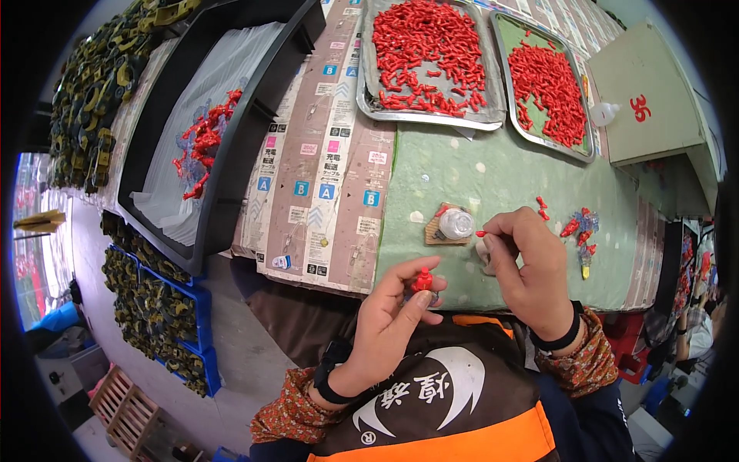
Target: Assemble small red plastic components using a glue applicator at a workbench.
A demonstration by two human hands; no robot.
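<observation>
Between the fingertips of my left hand (391, 322) is a small red plastic figure piece (423, 279) with a clear bluish part below it. My right hand (533, 266) pinches a tiny red plastic piece (481, 233), just right of a small clear plastic bottle (456, 224). That bottle stands on a square of corrugated cardboard (435, 234) on the green table cover. Whitish material (485, 258) shows under my right fingers; its kind is unclear. Loose red pieces (542, 206) and several red-and-clear figures (580, 224) lie right of my right hand.
Two metal trays of red pieces, a larger one (491, 122) and a smaller one (586, 146), stand at the back. A black bin (254, 127) at left holds red-and-clear figures on white sheeting. A grey-green box (654, 92) stands back right. Blue crates (202, 312) sit low at left.
</observation>
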